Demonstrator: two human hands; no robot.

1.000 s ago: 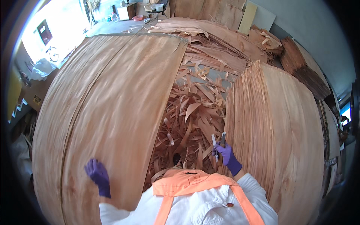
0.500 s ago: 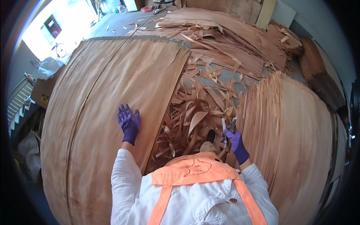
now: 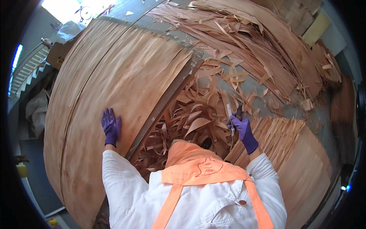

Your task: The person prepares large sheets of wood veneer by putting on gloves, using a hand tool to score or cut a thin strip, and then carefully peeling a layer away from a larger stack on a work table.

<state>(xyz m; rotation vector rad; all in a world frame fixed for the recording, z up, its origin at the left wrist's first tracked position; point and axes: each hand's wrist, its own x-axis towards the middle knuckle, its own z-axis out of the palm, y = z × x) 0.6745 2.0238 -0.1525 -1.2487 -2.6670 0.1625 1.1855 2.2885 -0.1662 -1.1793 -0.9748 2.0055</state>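
Note:
My left hand [image 3: 111, 126], in a purple glove, lies flat with its fingers stretched out on a large reddish-brown wood veneer sheet [image 3: 126, 72]. A dark strip [image 3: 160, 109] borders the sheet's right edge. My right hand [image 3: 243, 131], also gloved in purple, is closed around a hand tool with a narrow pale metal strip [image 3: 229, 110] and a dark upper end [image 3: 239, 112]. Its exact kind is unclear, and it may be two separate pieces. This hand is above the near left corner of a veneer stack [image 3: 293, 152].
Curled veneer offcuts [image 3: 190, 114] heap between the sheet and the stack, around my dark shoe [image 3: 206, 143]. Beyond them, a broad pile of loose veneer [image 3: 244, 42] covers the floor. A dark reddish stack [image 3: 342, 118] stands far right, and a cardboard box [image 3: 61, 53] at left.
My view has turned. My left hand is further left in the picture, still flat on the veneer. The dark strip beside the sheet now shows. My right hand keeps its hold on the tool.

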